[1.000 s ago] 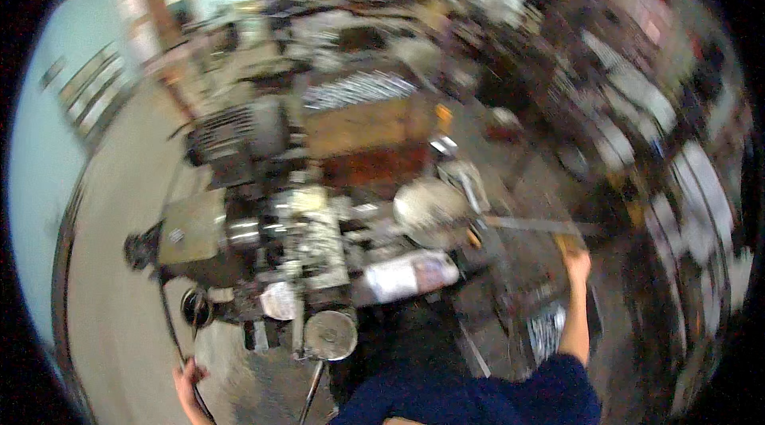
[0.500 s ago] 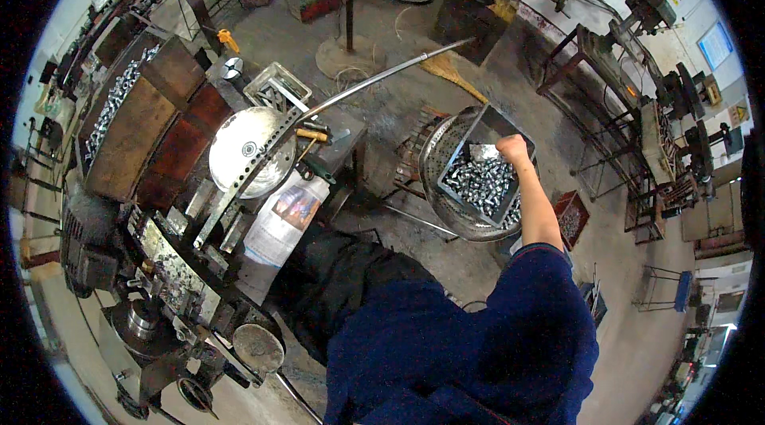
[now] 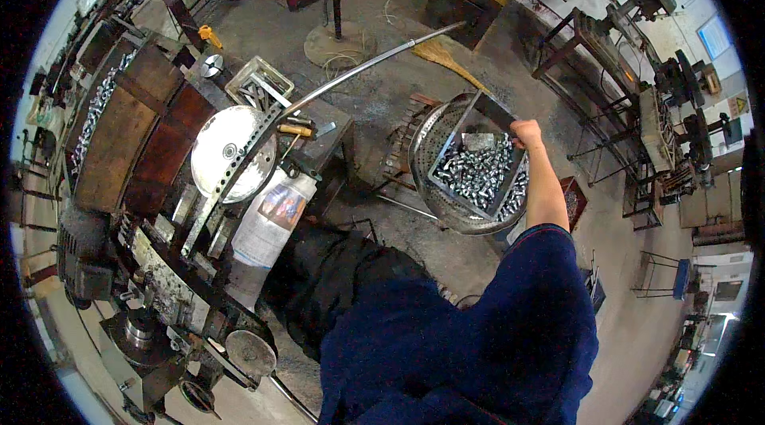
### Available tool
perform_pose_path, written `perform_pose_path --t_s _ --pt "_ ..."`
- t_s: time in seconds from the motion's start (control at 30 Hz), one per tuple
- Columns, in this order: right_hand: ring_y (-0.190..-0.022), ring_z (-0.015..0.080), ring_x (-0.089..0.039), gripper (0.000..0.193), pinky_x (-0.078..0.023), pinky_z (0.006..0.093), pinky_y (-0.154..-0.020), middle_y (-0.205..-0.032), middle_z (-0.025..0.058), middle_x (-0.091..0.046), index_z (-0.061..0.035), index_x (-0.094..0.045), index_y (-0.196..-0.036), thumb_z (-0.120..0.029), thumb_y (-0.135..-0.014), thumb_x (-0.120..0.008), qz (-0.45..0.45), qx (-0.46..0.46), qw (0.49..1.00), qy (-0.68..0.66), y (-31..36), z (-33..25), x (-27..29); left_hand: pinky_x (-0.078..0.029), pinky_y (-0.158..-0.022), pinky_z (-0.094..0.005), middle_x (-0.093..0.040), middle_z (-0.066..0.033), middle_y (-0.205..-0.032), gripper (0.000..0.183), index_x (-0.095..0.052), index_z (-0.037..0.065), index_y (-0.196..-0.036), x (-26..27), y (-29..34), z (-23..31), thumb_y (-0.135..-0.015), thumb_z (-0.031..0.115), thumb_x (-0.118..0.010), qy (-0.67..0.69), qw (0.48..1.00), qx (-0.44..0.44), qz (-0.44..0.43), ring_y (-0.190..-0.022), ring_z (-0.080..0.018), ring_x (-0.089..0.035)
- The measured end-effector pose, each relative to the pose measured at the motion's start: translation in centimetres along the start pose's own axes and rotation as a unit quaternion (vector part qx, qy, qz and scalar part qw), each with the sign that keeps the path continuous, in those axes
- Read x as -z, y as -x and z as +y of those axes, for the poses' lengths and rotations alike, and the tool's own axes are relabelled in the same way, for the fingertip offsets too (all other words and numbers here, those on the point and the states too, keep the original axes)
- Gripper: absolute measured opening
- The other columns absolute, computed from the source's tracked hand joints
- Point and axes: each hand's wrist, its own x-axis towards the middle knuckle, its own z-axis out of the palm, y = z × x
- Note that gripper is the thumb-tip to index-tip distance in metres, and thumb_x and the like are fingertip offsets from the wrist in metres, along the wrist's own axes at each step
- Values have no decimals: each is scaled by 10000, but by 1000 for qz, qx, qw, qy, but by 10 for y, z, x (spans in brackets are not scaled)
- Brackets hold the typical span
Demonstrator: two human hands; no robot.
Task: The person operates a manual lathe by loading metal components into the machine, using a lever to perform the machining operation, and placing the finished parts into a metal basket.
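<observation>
My right hand (image 3: 527,134) is at the right-hand rim of a grey rectangular bin (image 3: 457,144), its fingers curled over the edge. Many small shiny metal cylindrical parts (image 3: 472,174) fill the lower part of the bin. A pale flat metal piece (image 3: 478,141) lies among them near the far end. The bin sits tilted in a large round perforated metal basin (image 3: 425,160), and more of the same parts show in the basin beside it. My left hand is out of the picture.
To the left a machine carries a round white metal disc (image 3: 231,152), a perforated bar and a long rod (image 3: 358,74). A newspaper (image 3: 269,222) lies nearby. Behind the basin is a straw broom (image 3: 438,54); right of it a red tray (image 3: 572,198).
My right hand has moved from above the inside of the bin to its right rim. The whole view has shifted slightly.
</observation>
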Motion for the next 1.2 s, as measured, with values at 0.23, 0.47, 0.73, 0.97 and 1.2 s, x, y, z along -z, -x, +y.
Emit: perform_pose_path --t_s 0.23,0.47,0.73,0.97,1.2 --pt "-1084 375 -500 488 -409 420 -898 -1098 274 -539 4 -570 -1069 -342 -725 -541 -35 106 967 231 48 -41 -28 -426 -487 -301 -520 -59 -595 353 -519 34 -829 50 -22 -29 -798 368 -627 55 996 -18 68 -501 -167 -502" --pt "-884 405 -589 467 -474 452 -760 -919 250 -615 37 -613 -911 -390 -725 -600 3 176 938 299 -54 46 -65 -463 -481 -294 -541 -63 -572 333 -505 35 -706 71 -26 -35 -783 328 -646 -34 993 -108 -28 -483 -148 -531" --pt "-917 360 -586 318 -464 426 -783 -996 206 -610 26 -621 -900 -212 -711 -526 38 139 949 280 45 -10 -49 -485 -450 -285 -585 -103 -631 384 -537 -24 -937 58 15 -9 -743 290 -641 -35 993 -91 61 -502 -184 -588" --pt "-804 276 -598 320 -469 365 -733 -919 189 -627 48 -636 -860 -176 -637 -581 -5 232 972 46 114 -71 -46 -478 -668 -384 -614 -179 -835 371 -549 -1 -982 17 61 34 -690 191 -675 -579 749 -262 187 -748 -325 -596" --pt "-937 216 -552 368 -457 300 -799 -1006 106 -575 -28 -667 -939 -7 -583 -574 -262 620 715 -188 311 -181 -120 -477 -698 -275 -658 -78 -889 414 -534 -5 -1152 -130 139 163 -818 225 -611 -112 885 -331 -306 -785 -136 -607"
